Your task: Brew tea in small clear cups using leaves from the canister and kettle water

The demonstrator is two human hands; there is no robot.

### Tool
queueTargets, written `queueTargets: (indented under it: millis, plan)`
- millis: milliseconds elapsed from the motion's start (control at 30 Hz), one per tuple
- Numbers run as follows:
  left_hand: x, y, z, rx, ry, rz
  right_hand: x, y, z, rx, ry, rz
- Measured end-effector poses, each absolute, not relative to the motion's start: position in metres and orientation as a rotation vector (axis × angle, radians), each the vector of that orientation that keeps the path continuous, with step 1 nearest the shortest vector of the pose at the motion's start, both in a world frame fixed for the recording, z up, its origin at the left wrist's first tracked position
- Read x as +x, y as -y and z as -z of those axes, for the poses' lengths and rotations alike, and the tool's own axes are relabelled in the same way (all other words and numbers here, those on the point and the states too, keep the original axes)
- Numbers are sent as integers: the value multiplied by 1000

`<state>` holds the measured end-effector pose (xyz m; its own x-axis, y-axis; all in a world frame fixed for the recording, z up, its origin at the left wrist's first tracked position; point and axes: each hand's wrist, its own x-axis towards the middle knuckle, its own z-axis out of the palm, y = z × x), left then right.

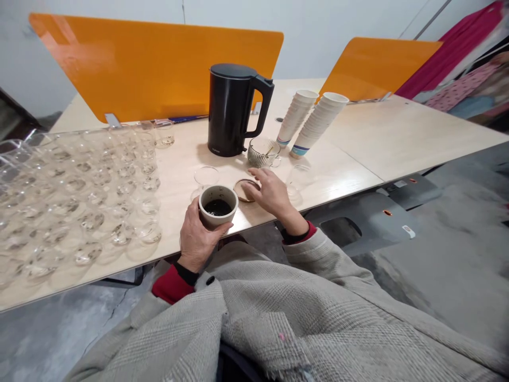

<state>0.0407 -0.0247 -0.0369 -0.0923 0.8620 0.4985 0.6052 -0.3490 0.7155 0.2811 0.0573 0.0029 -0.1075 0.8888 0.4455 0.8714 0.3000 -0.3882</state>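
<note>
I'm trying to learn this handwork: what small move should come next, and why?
Probably, the right hand should grip the round, brown-rimmed disc: its fingers reach over it, while the left hand holds the pale, round, ceramic-looking cup, uncovered, with dark contents.

We are seeing bright, fairly even light, with glare whitening the tabletop [366, 138] near its front edge and a pale reflection streaking the larger orange panel [159, 69]. Wide-angle distortion is stretching our edges; the pink cloth [457, 96] is looking soft.

Forward-down head view (hands [198, 237] near)
</note>
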Motion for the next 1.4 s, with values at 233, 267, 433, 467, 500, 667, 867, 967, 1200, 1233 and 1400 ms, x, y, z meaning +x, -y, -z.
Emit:
queueTargets:
  millis: [233,267,433,467,500,667,867,967,1200,1233,1400]
  plan:
    - [42,25,36,1928,-1627,-1416,282,-60,11,-1592,2247,-13]
    - [42,25,36,1932,-1623,-1419,282,-61,12,-1595,2260,-24]
    - [42,25,37,1929,-1607,-1437,284,-67,22,-1526,2292,-101]
    - [42,26,37,1923,-1606,-1439,285,-67,22,-1510,2265,-119]
    - [42,26,37,1918,-1605,-1440,285,-67,20,-1499,2218,-132]
    - [43,29,36,1931,-1611,-1451,278,-43,-17,-1310,1959,-129]
    - [43,32,36,1951,-1609,-1469,239,-4,-54,-997,2186,-199]
    - [43,32,37,1948,-1620,-1450,224,-2,-52,-995,2299,-188]
    - [44,31,41,1992,-1647,-1451,212,0,-55,-1059,2464,-144]
    - [44,31,41,1997,-1642,-1449,211,1,-56,-1075,2482,-145]
    - [41,31,45,2016,-1605,-1427,210,0,-51,-1044,2534,-187]
